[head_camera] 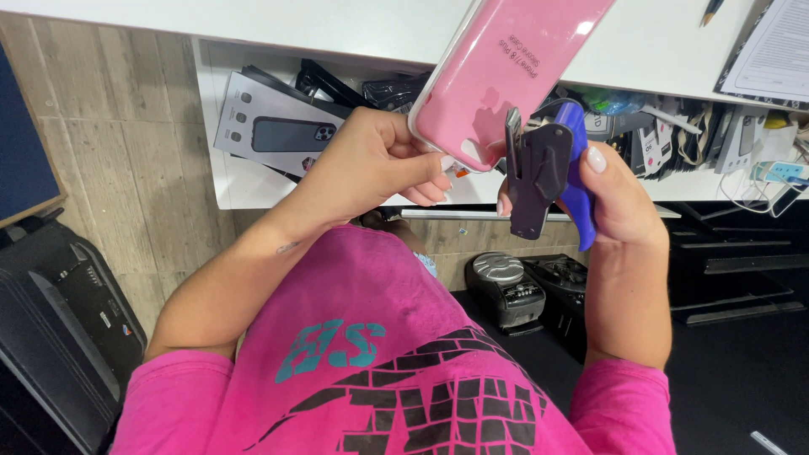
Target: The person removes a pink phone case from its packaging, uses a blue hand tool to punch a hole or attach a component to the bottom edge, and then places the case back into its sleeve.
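Note:
My left hand [371, 160] grips the lower corner of a pink phone case [506, 67] in a clear package, holding it up and tilted to the right. My right hand [619, 202] is closed around a blue and black tagging gun [548, 173]. The gun's metal needle touches the bottom edge of the case, close to my left fingertips. Both hands meet in front of a white desk [337, 25]. My pink shirt [379, 362] with dark print fills the bottom of the view.
A shelf under the desk holds a grey boxed phone case [278, 126] and several other packages and cables [775, 173]. Papers [771, 50] and a pencil [710, 12] lie on the desk. Black devices [506, 291] sit on the floor; a black bag [59, 320] lies at left.

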